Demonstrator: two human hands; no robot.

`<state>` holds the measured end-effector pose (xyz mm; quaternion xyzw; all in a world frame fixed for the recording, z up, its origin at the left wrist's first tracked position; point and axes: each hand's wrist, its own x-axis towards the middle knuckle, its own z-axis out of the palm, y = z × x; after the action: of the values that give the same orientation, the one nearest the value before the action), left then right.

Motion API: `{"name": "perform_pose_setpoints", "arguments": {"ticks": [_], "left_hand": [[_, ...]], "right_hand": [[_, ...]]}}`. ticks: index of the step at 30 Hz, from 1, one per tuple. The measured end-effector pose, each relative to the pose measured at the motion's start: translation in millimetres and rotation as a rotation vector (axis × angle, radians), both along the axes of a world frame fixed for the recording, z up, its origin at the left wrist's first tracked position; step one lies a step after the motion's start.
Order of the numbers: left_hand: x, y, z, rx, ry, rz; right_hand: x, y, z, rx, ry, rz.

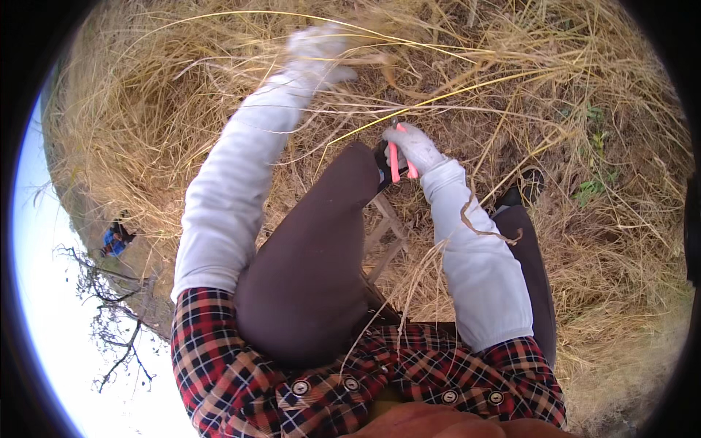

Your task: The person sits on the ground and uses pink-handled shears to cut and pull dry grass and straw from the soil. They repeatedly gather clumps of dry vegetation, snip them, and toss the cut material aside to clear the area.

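My right hand, in a whitish glove, is closed around a hand tool with two pink handles. Its small dark head points away from me, and it is too small to tell pruners from pliers. My left hand, also gloved in white, is stretched out far ahead and blurred by motion. Dry grass stalks cross in front of and beside it; whether its fingers hold any cannot be told. Long white sleeves cover both forearms.
Tangled dry straw spreads all around. My bent knee rises between my arms, with wooden slats below. Green leaves grow at right, near my shoe. Far left are another person and a bare tree.
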<state>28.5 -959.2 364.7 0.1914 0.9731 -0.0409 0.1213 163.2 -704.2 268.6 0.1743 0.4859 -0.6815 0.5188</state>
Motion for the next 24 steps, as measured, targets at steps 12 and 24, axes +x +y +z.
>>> {"name": "perform_pose_setpoints", "arguments": {"ticks": [12,24], "left_hand": [[94.8,-12.8,-114.6,-0.132,-0.675,0.417],[115.8,-56.9,42.2,-0.26,-0.801,0.722]], "right_hand": [[17.8,19.6,-1.2,0.066,0.053,0.038],[18.6,83.4,88.0,0.244,0.26,0.16]]}}
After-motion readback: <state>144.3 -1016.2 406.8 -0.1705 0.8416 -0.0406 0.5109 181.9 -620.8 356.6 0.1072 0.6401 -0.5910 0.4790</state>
